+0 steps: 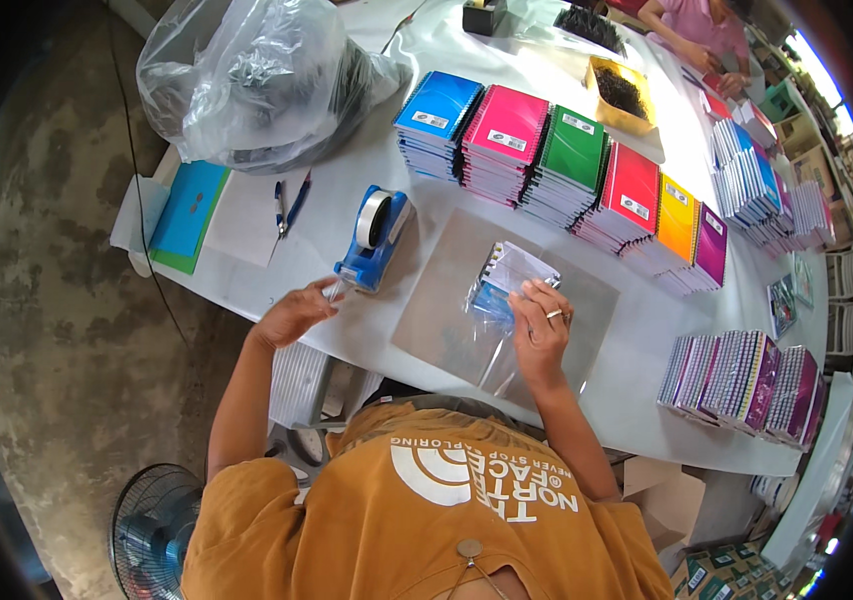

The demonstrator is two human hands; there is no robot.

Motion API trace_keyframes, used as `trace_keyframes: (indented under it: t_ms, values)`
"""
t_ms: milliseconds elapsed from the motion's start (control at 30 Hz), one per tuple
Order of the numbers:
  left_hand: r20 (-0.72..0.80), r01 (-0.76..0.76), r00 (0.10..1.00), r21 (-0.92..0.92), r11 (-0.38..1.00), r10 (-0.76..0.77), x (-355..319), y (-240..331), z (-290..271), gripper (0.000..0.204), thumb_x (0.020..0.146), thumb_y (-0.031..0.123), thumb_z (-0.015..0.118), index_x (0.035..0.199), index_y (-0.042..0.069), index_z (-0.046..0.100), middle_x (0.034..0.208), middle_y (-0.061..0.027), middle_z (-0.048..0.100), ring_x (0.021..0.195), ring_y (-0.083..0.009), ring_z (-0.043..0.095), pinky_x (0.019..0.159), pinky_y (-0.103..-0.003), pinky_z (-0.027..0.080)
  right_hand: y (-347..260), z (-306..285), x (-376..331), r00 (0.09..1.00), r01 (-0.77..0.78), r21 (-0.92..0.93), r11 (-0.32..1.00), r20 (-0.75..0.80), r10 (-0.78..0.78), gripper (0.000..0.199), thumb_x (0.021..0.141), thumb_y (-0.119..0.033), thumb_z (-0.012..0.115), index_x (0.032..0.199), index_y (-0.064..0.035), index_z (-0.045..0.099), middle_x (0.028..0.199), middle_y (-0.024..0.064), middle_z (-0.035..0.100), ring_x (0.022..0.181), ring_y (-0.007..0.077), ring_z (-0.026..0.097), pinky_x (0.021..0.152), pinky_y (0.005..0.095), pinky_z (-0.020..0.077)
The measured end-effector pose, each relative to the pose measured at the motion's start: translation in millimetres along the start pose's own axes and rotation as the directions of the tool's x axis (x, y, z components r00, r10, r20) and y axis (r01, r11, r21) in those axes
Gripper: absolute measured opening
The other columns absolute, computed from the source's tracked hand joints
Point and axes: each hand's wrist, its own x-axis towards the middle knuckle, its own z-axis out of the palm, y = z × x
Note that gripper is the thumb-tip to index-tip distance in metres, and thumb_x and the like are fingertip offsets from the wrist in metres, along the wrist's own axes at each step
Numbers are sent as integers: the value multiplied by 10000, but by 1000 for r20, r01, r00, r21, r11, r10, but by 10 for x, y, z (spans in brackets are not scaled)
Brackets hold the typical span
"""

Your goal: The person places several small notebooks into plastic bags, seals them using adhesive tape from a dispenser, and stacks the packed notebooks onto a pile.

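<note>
Closest to me, my right hand [541, 325] lies flat with fingers spread, pressing down on a clear plastic bag [499, 300] that holds a small notebook [500, 285]. The bag rests on a grey mat [437, 300] on the white table [347, 330], just in front of my chest. My left hand [294, 313] is out to the side, thumb and fingers pinched on the loose end of the tape at the front of the blue tape dispenser [375, 240], which stands just beside the mat's left edge.

Further left I see two pens [287, 205] on a sheet of paper, and beside them a blue and green folder [187, 215] at the table's edge. Beyond the dispenser runs a row of notebook stacks [557, 165] with blue, pink, green, red, orange and purple covers. More stacks [742, 380] stand on edge at the right. At the far left sits a big clear plastic sack [257, 85]. At the far end another person [697, 30] in pink works at the table.
</note>
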Motion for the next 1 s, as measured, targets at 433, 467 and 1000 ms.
trace_keyframes:
  t_ms: [433,467,1000]
  values:
    - [-268,30,963,244,969,38,671,117,2550,367,868,338,658,668,32,626,555,-22,555,427,-63,459,389,-217,343,63,-14,-16,999,15,132,991,-52,-9,248,682,30,712,890,-94,655,991,46,647,1003,231,611,854,351,432]
    - [-295,50,955,227,973,19,656,54,2571,375,863,342,665,650,37,617,548,-20,551,424,-63,458,390,-216,342,74,-14,-28,998,-2,169,986,-68,13,254,680,43,713,886,-90,648,998,53,648,997,249,615,860,362,435]
    - [304,190,888,440,878,-345,738,-713,1955,426,831,344,690,1086,17,592,952,-80,635,849,-177,611,776,-328,494,-149,-183,801,818,-409,83,909,476,324,887,613,-200,834,1366,-122,371,1316,154,477,1129,344,516,1011,437,347]
